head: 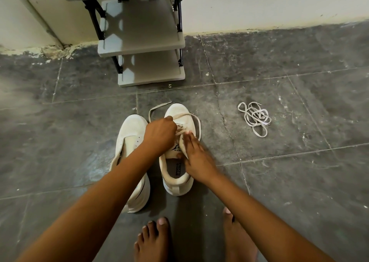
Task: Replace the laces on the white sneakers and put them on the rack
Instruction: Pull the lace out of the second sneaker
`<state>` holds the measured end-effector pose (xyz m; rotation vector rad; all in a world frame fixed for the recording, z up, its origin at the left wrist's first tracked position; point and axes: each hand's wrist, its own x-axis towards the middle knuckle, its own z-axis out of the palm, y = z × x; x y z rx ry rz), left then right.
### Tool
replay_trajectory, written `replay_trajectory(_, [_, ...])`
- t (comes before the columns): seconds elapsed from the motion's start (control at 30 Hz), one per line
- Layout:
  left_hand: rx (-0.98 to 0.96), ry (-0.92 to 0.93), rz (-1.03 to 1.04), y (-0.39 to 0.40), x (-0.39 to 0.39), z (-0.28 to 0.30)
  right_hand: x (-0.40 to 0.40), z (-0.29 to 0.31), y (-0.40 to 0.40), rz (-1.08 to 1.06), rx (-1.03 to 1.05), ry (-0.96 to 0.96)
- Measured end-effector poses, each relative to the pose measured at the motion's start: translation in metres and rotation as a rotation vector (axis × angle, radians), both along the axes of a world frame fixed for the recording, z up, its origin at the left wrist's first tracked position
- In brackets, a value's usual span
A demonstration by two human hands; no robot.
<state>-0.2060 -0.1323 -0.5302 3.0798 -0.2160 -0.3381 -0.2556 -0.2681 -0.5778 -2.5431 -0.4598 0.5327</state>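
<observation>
White right sneaker (180, 162): left hand (159, 135) pinches its lace (180, 116), right hand (196, 159) rests flat-fingered on it; spare laces (255, 118) at three o'clock

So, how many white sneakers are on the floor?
2. The left sneaker, with no lace visible, lies under the left forearm. The right sneaker is beside it, between both hands. None seen on the rack.

2 white sneakers (130, 142) side by side, loose laces (255, 117) right, rack (151, 42) behind
</observation>
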Motion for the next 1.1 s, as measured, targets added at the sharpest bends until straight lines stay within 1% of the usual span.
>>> replay_trajectory(0.03, [-0.095,0.023,0.047,0.000,0.003,0.002,0.000,0.001,0.000,0.007,-0.020,0.000])
replay_trajectory(0.17, [-0.629,0.196,0.206,0.001,0.009,0.015,-0.001,0.000,0.003,0.040,-0.099,-0.021])
replay_trajectory(0.23, [-0.919,0.312,0.362,0.003,0.004,0.018,0.001,-0.002,0.004,0.040,-0.111,-0.024])
replay_trajectory(0.27, [-1.003,0.344,0.412,0.005,0.002,0.015,0.003,-0.004,0.004,0.035,-0.108,-0.025])
replay_trajectory(0.3, [-1.001,0.341,0.416,0.008,0.001,0.012,0.004,-0.005,0.004,0.031,-0.104,-0.033])
replay_trajectory(0.33, [-0.896,0.302,0.368,0.013,0.001,0.008,0.004,-0.005,0.004,0.029,-0.098,-0.039])
replay_trajectory(0.4, [-0.529,0.185,0.188,0.020,0.003,-0.002,0.003,-0.005,0.003,0.023,-0.081,-0.046])
replay_trajectory(0.43, [-0.378,0.137,0.116,0.022,0.003,-0.006,0.002,-0.005,0.002,0.017,-0.067,-0.048])
replay_trajectory(0.47, [-0.273,0.108,0.089,0.020,0.000,-0.008,0.000,-0.005,0.002,0.009,-0.057,-0.047])
replay_trajectory(0.53, [-0.138,0.012,0.062,0.012,-0.005,-0.010,-0.001,-0.003,0.003,0.005,-0.053,-0.044])
replay_trajectory(0.57, [-0.120,-0.028,0.051,0.009,-0.005,-0.008,0.000,-0.002,0.003,0.007,-0.061,-0.035])
replay_trajectory(0.6, [-0.143,-0.050,0.045,0.006,-0.004,-0.007,0.000,-0.001,0.003,0.012,-0.075,-0.025])
replay_trajectory(0.63, [-0.249,-0.053,0.066,0.005,-0.003,-0.003,0.001,0.000,0.003,0.017,-0.088,-0.015])
replay_trajectory(0.77, [-0.956,0.137,0.284,0.000,-0.005,0.022,0.000,0.000,0.000,0.039,-0.104,-0.005])
replay_trajectory(0.8, [-1.080,0.154,0.335,-0.003,-0.010,0.024,0.000,0.000,0.000,0.043,-0.107,-0.010])
replay_trajectory(0.83, [-1.143,0.154,0.375,-0.004,-0.013,0.024,0.000,0.000,0.000,0.043,-0.102,-0.010])
replay_trajectory(0.87, [-1.132,0.133,0.386,-0.004,-0.015,0.021,0.001,0.001,0.001,0.042,-0.097,-0.007])
replay_trajectory(0.9, [-1.015,0.084,0.353,-0.001,-0.014,0.017,0.001,0.001,0.002,0.040,-0.093,-0.009])
replay_trajectory(0.93, [-0.819,0.041,0.291,0.005,-0.010,0.013,0.002,0.001,0.002,0.036,-0.092,-0.019])
replay_trajectory(1.0, [-0.418,0.048,0.180,0.015,-0.003,0.006,0.001,0.000,0.003,0.021,-0.098,-0.035])
replay_trajectory(1.03, [-0.288,0.071,0.157,0.018,-0.002,0.003,0.000,-0.001,0.003,0.008,-0.099,-0.036])
replay_trajectory(1.07, [-0.220,0.080,0.153,0.018,-0.003,0.001,-0.001,-0.001,0.004,-0.006,-0.094,-0.036])
replay_trajectory(1.1, [-0.204,0.067,0.154,0.017,-0.004,-0.002,-0.001,-0.001,0.005,-0.013,-0.083,-0.038])
